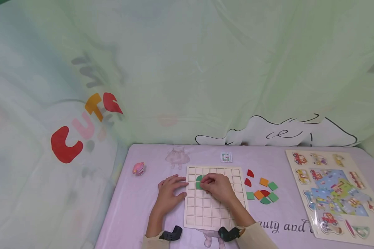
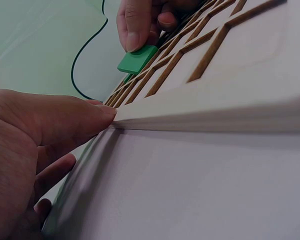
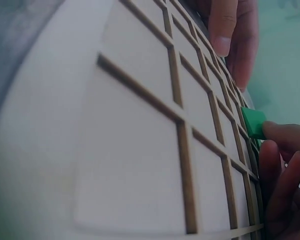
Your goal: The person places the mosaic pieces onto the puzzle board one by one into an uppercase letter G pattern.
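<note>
A small pink toy [image 1: 139,168] sits far left on the pale table [image 1: 127,207]. A vehicle puzzle board [image 1: 339,237] lies right. Beyond hangs a green curtain [image 1: 190,86], coloured letters [image 1: 57,147] at left.

Pinching green square tile [image 2: 136,61] in right hand [image 1: 219,187], slightly tilted, over upper-left cells of pale wooden grid board [image 1: 207,221]. Just beside green quarter-circle tile [image 1: 199,178], set on board, curved edge toward upper left. Touching board's left edge with left hand [image 1: 169,192]. Lying flat, divided by raised strips into square cells.
</note>
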`<action>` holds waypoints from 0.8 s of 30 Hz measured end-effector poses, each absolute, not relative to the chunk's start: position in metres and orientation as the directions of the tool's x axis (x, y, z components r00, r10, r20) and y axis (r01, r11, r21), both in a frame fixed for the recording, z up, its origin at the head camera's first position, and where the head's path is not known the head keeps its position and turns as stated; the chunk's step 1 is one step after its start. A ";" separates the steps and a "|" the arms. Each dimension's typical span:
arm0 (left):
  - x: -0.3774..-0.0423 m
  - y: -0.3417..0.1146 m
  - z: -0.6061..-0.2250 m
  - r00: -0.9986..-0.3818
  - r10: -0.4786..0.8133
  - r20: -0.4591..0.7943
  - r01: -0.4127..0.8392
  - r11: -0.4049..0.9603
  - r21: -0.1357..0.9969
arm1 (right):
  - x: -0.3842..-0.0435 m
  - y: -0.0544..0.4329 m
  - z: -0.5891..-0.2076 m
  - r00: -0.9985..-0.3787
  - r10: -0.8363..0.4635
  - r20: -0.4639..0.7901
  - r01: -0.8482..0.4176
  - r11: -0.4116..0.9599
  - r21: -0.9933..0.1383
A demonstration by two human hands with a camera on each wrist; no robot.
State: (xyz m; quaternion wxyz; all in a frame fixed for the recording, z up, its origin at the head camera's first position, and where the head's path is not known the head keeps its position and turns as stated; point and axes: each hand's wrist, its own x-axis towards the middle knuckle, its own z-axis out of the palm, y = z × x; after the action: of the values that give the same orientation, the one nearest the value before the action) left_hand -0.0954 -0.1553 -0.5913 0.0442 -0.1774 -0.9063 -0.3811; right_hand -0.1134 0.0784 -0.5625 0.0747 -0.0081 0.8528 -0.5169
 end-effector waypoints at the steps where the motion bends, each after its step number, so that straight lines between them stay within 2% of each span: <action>1: -0.095 -0.155 -0.591 -0.933 0.287 0.216 0.355 0.648 0.674 | -0.113 0.078 -0.563 -0.989 -0.089 -0.119 0.063 0.470 -0.880; 13: -0.096 -0.156 -0.591 -0.929 0.294 0.223 0.366 0.652 0.664 | -0.112 0.075 -0.567 -0.996 -0.046 -0.075 0.036 0.566 -0.824; 24: -0.096 -0.155 -0.592 -0.929 0.293 0.227 0.368 0.655 0.659 | -0.111 0.075 -0.563 -0.996 -0.029 -0.083 0.050 0.583 -0.811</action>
State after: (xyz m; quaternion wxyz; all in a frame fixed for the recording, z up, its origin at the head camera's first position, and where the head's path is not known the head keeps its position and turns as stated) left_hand -0.0958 -0.1554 -0.5921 0.0499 -0.1820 -0.9084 -0.3730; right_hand -0.1107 0.0749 -0.5633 0.0436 0.0058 0.8886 -0.4566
